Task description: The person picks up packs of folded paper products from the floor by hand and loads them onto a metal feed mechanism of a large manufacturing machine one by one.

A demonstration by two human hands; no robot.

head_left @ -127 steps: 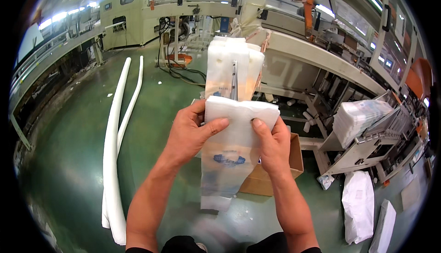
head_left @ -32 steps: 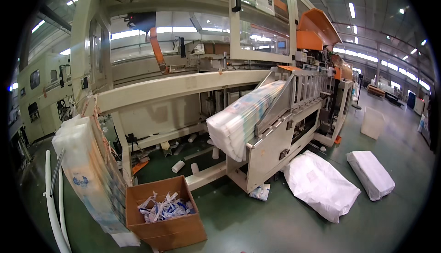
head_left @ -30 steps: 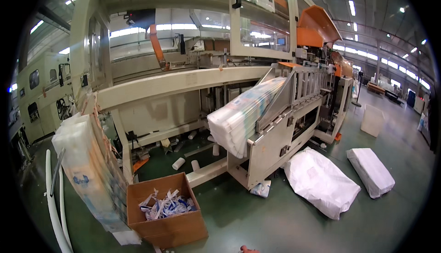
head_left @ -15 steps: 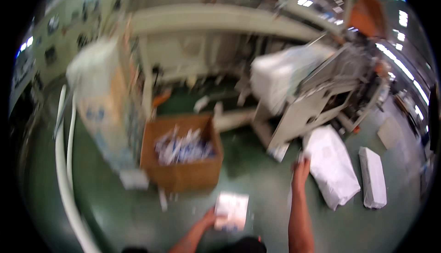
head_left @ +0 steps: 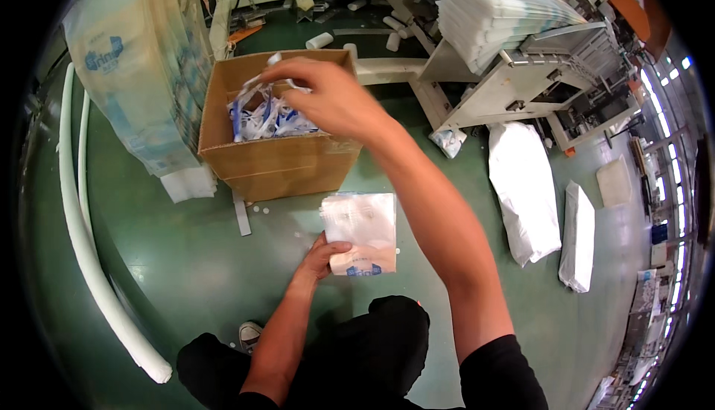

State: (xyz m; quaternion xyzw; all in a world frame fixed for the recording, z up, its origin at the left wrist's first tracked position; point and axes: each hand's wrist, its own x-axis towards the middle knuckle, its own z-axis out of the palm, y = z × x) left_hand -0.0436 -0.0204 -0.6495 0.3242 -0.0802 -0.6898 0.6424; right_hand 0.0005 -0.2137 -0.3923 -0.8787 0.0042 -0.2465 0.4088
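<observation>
My left hand (head_left: 322,255) grips a flat stack of printed plastic bags (head_left: 360,224) by its left edge, thumb on top, above the floor in front of my knees. The stack is whitish and peach with a blue print near its lower edge. My right hand (head_left: 320,93) reaches across to the mouth of an open cardboard box (head_left: 279,164), its fingers spread apart. White plastic scraps (head_left: 277,58) show right beside the fingers; whether any still cling to them is unclear. Inside the box lies a heap of white and blue plastic strips (head_left: 272,121), partly covered by the hand.
Tall stacked plastic bags (head_left: 123,75) stand left of the box. Long white tubes (head_left: 78,239) lie at far left. A machine frame (head_left: 514,86) bears another bag stack (head_left: 491,15). White wrapped bundles (head_left: 525,194) lie on the green floor at right. Small scraps litter the floor.
My right hand has swung from the right side, near the white bundle, leftward to over the box. The left hand still holds the bags. The view has tilted downward.
</observation>
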